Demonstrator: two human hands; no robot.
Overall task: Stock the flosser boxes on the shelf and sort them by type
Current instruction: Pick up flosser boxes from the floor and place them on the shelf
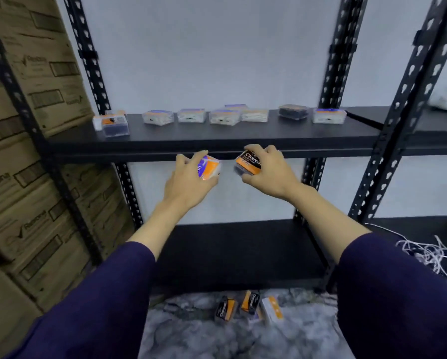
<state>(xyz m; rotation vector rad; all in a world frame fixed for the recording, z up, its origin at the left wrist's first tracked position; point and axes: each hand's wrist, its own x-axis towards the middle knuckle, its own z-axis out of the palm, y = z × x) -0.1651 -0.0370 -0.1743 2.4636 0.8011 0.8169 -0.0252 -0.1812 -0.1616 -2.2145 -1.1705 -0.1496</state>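
Left grip (185,174) grasping one white box (209,167); right grip (266,168), one charcoal box (248,163)

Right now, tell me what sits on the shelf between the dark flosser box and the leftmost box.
Head view: five clear boxes with white flossers lie between the dark box and the leftmost box.

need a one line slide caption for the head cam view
Left hand holding a blue-and-orange flosser box, right hand a charcoal one, both raised toward the partly stocked black shelf.
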